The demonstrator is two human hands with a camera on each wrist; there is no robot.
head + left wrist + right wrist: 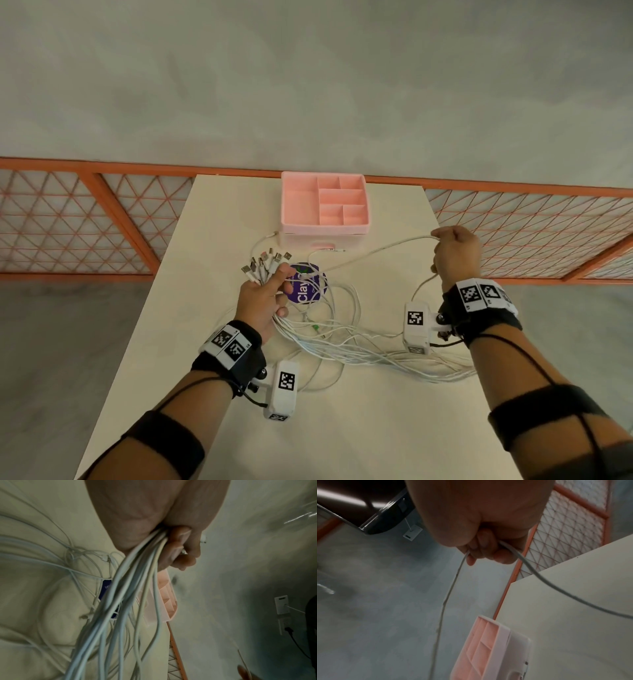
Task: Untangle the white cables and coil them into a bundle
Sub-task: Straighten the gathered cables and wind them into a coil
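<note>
The left hand [262,298] is over the middle of the table [219,219], a little to the left side. Its fingers [180,547] are curled around a thick bunch of white cables [359,353], so the grip is closed on them. The plugs [265,263] of these cables stick out above the hand like a fan and point to the far edge of the table. Below the hand the cables fall down and spread over the table toward the right edge, where they lie in long loose loops, crossing each other.

Just to the right of the left hand, under some of the cables, a round purple sticker [308,284] lies flat on the table. Behind it, at the far edge of the table, stands a pink box [325,205] with open compartments on top. One more plug lies on the table just beside the front left corner of this box.

From the area of the sticker one single cable [376,251] rises up and to the right, to the right hand [454,253]. This hand is held up above the right side of the table, near its right edge. Its fingers [484,547] are curled tight and they pinch this one cable; from the hand the cable goes out on both sides, one part down toward the wrist.
</note>
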